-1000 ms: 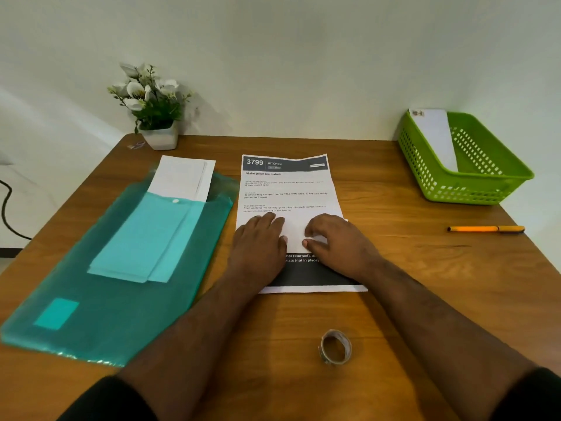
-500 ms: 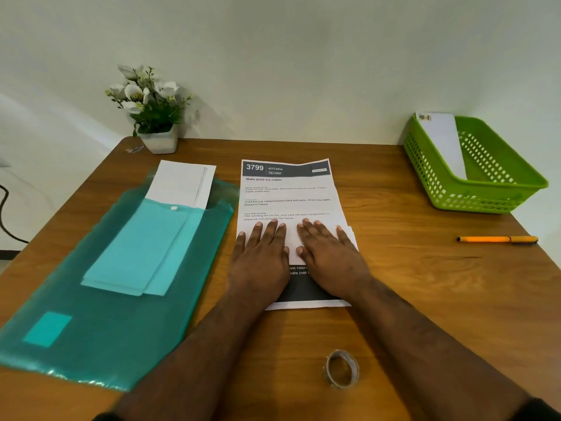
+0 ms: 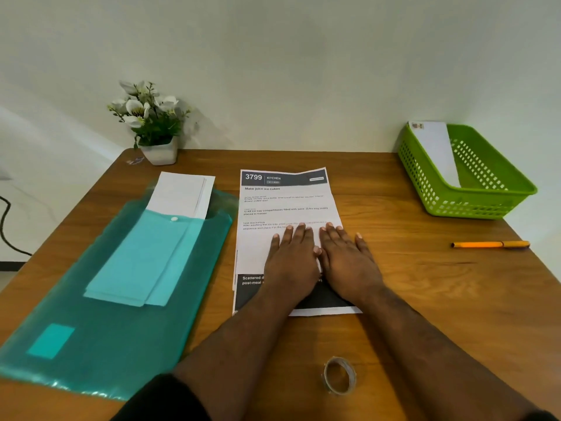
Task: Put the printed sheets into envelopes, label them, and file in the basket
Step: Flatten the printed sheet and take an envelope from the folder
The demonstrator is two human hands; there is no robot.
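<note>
To the left of our hands lies the teal folder (image 3: pixel 91 314) with white envelopes (image 3: pixel 182 191) poking out. Our left hand (image 3: pixel 293 259) and right hand (image 3: pixel 349 262) press flat, fingers straight, side by side on the printed sheet (image 3: pixel 285 205). Off to the right sit the orange pen (image 3: pixel 490 244) and, farther back, the green basket (image 3: pixel 473 205) holding one envelope.

A potted plant (image 3: pixel 151 124) with white flowers stands at the far left corner of the wooden table (image 3: pixel 425 287), against the pale wall (image 3: pixel 288 62). A tape roll (image 3: pixel 339 375) stands on edge near the front (transparent, it seems). A dark cable (image 3: pixel 6 223) curves at the left edge, off the table.
</note>
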